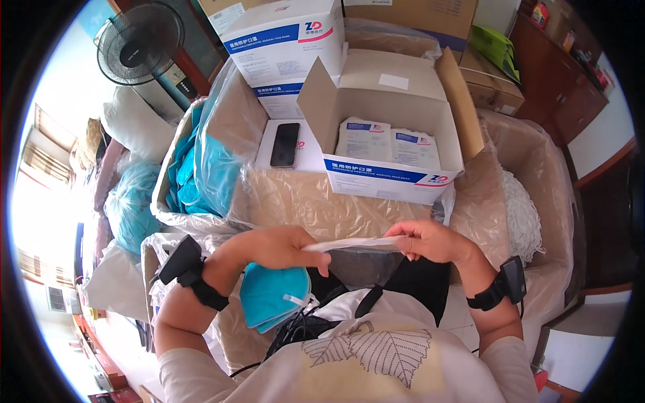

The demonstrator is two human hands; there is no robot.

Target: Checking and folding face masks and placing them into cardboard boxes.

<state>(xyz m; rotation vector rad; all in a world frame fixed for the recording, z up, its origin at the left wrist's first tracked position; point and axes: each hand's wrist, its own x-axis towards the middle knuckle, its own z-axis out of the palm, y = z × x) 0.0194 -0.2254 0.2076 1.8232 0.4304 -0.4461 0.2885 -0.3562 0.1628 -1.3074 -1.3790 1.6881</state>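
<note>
A thin white pouch (356, 243) stretches level between my two hands, seen almost edge-on, so its face is hidden. My left hand (285, 247) closes on one end, thumb along the near side. My right hand (431, 240) pinches the other end between thumb and fingers. Below my left wrist sits a small stack of teal folded face masks (272, 295) with a white strap, beside my lap. Ahead, an open white-and-blue carton (393, 181) contains white pouches (364, 140) standing in two rows.
A black phone (285, 145) lies on a white box left of the open carton. More closed cartons (282, 40) are stacked behind. Teal masks fill a plastic-lined box (185, 174) at left. White straps or cords (521, 218) lie in a lined box at right. A fan (139, 43) stands far left.
</note>
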